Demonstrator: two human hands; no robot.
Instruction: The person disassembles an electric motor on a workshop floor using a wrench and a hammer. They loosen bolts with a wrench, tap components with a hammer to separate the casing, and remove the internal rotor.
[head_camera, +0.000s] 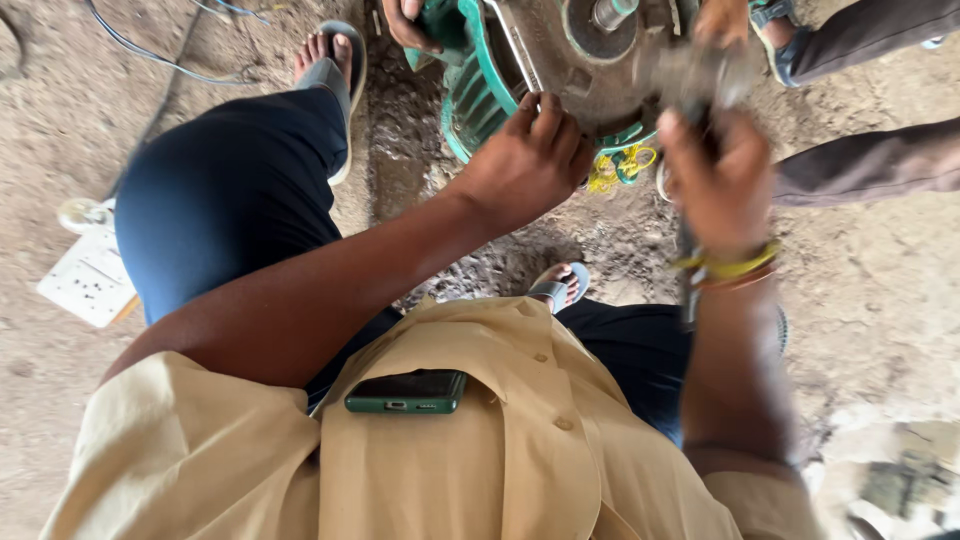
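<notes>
A green electric motor (470, 85) with a grey metal end plate (560, 60) lies on the dirt floor ahead of me. My left hand (525, 160) rests on the plate's lower edge, fingers curled against it. My right hand (715, 180), with yellow bands at the wrist, grips the handle of a hammer (700, 80); its blurred metal head is up against the plate's right side. Yellow wires (620, 165) hang below the motor between my hands.
Another person's hand (405, 25) holds the motor's left side, and a second person's hand (722, 20) and dark sleeves (870, 160) are at the right. A white socket board (90, 280) and cables (170, 60) lie at left. A green phone (405, 392) sits in my shirt pocket.
</notes>
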